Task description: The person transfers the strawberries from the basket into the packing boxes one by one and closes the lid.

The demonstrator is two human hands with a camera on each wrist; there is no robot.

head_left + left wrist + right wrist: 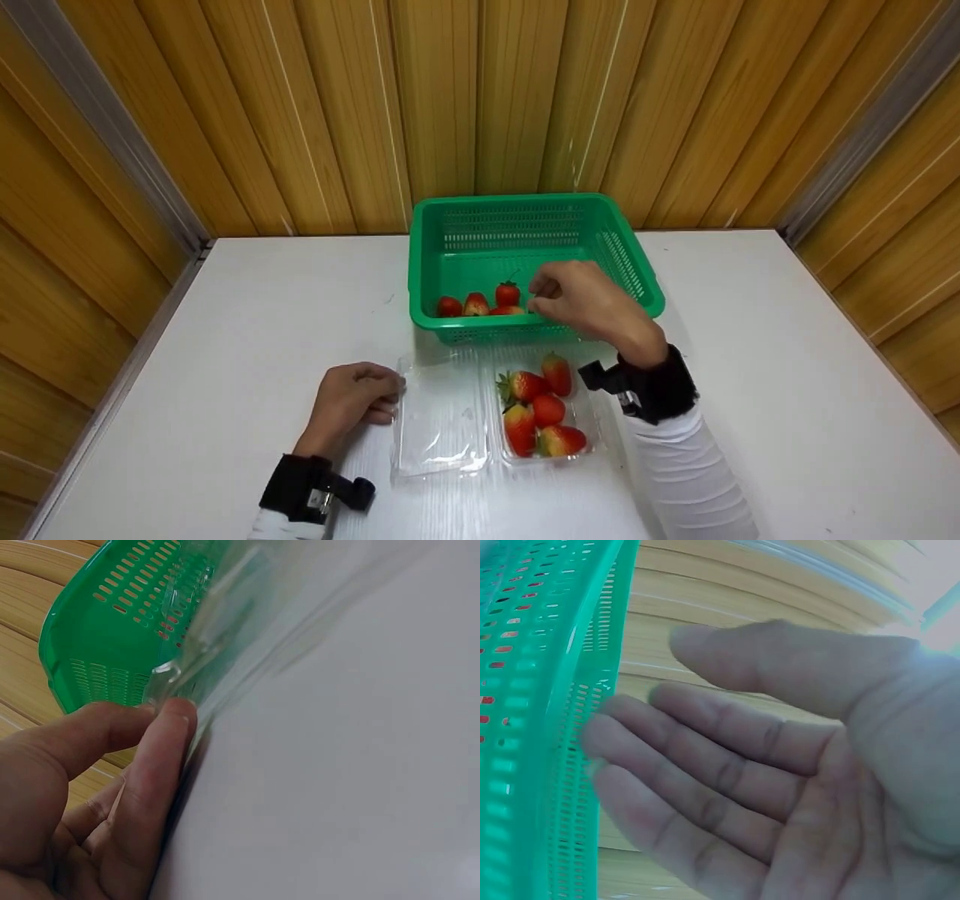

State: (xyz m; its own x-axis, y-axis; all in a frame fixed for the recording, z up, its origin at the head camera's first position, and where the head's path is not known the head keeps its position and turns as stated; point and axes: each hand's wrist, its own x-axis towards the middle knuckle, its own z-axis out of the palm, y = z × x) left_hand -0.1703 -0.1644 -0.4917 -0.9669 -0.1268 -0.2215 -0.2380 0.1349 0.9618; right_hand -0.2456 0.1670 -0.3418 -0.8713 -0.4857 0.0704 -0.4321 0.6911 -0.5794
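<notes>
A green plastic basket (525,201) stands at the back of the white table, with several strawberries (477,304) along its near wall. My right hand (541,294) hovers over the basket's front rim. In the right wrist view its fingers (705,765) are straight, the palm is empty, and the basket wall (547,690) is beside them. An open clear clamshell lies in front of the basket: its left half (442,420) is empty and its right half holds several strawberries (544,409). My left hand (386,397) pinches the empty half's left edge (247,622) between thumb and forefinger (169,720).
The white table (750,360) is boxed in by wooden panel walls at the back and both sides. The basket (97,630) sits just behind the clamshell. Bare tabletop stretches to the left and right of both.
</notes>
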